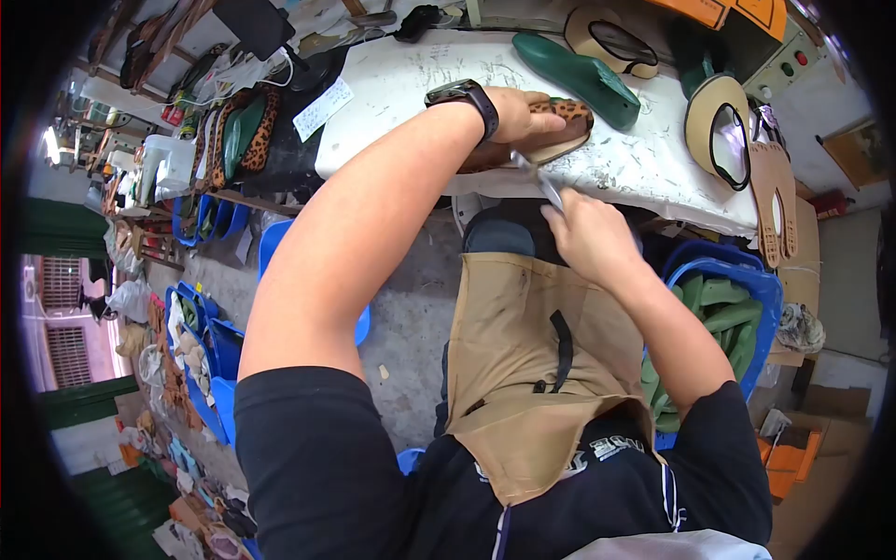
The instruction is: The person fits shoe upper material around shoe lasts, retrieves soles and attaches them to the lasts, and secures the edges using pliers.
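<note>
My left hand (511,114), with a dark watch on its wrist, grips a leopard-print shoe (577,114) on the white-covered bench. The shoe's pale sole edge faces me, and its heel part is mostly hidden behind my wrist. In my right hand (597,233) is a slim silver metal hand tool (549,189); my fingers wrap its lower end. The tool's head is close to the near side of the shoe, but I cannot tell whether they touch. Just beyond the shoe lies a green shoe last (579,79).
Beige shoe pieces with black-edged openings (719,131) lie at the bench's right. A tan cutout (773,201) hangs over the edge. Below stands a blue crate (770,308) of green lasts. Leopard-print shoes (257,140) stand at left, near a paper note (323,109).
</note>
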A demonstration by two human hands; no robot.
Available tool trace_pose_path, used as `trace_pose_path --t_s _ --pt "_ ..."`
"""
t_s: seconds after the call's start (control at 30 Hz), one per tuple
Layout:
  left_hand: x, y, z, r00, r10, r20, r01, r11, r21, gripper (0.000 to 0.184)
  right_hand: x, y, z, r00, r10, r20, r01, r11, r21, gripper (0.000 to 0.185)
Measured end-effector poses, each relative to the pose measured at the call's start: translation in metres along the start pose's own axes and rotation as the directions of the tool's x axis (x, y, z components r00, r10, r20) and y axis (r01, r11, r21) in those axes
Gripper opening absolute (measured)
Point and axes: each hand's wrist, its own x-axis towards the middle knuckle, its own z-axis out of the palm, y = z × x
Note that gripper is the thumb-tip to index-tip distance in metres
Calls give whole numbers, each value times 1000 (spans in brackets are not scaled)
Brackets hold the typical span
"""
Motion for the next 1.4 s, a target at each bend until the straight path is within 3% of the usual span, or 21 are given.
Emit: trace_pose_path --t_s 0.13,0.3,0.43,0.47,0.5,0.53,0.57,0.6,0.63,0.7,0.77,0.93,1.0,1.03,1.13,1.17,1.2,1.23,1.27,1.3,1.4 --pt "-13 8 -8 989 -114 -93 122 989 87 75 -15 11 -29 974 -76 215 43 987 155 24" --pt "-14 -1 26 852 228 -471 -3 902 432 58 -33 10 -21 990 -19 136 -37 918 395 24" --pt "-20 -10 37 356 647 -674 -157 752 640 51 -45 2 -1 947 -177 -269 319 626 711 20" --pt "-35 -8 34 670 367 -645 -59 893 447 54 -50 7 -2 948 -168 -269 313 629 711 20" --pt "-53 -11 27 875 41 -482 110 953 282 56 -55 13 -4 976 -121 -183 218 629 746 21" --pt "-56 -19 25 878 59 -474 97 950 298 56 -59 19 -6 992 -77 -100 126 620 775 21" --pt "-59 -29 24 894 -154 -420 127 988 -91 59 -62 24 -8 999 -42 -13 36 605 795 22" --pt "-59 -37 24 895 -337 -291 176 868 -464 62 -61 26 -10 997 -20 75 -49 589 807 23" --pt "-60 -35 28 893 -338 -296 179 872 -455 62 -59 26 -10 997 -25 69 -41 582 812 23" --pt "-63 -7 53 889 -399 -224 -45 410 -911 64 -54 28 -11 999 3 39 -34 571 820 23" --pt "-65 16 78 912 -392 -118 -234 -263 -936 67 -52 31 -8 999 47 24 -47 566 823 24" --pt "-70 39 104 954 -296 48 -60 -346 -936 63 -42 43 -17 992 43 115 -113 677 727 26" --pt "-86 33 82 976 -137 168 177 62 -982 52 -34 48 -13 989 40 144 -137 640 756 27" --pt "-92 27 67 977 -134 166 175 63 -982 52 -27 51 -10 987 37 159 -149 597 788 27" --pt "-107 12 22 918 28 -396 -298 707 -641 39 -14 58 5 978 44 204 -199 493 847 29" --pt "-100 5 7 841 86 -534 -357 830 -429 39 -7 56 10 977 35 208 -201 456 867 29" --pt "-81 -7 1 842 87 -532 -357 829 -431 39 1 53 14 977 25 209 -200 421 885 30" --pt "-57 -22 -5 623 381 -683 -482 875 49 44 7 50 17 977 14 210 -200 387 900 31" --pt "-44 -32 -6 362 679 -639 -442 728 524 51 13 47 19 978 2 209 -197 355 914 31" --pt "-44 -36 -3 360 678 -641 -441 729 523 51 16 45 20 978 3 209 -196 358 913 31" --pt "-42 -52 4 758 486 -436 -454 872 184 57 25 40 24 984 13 179 -171 372 912 33"
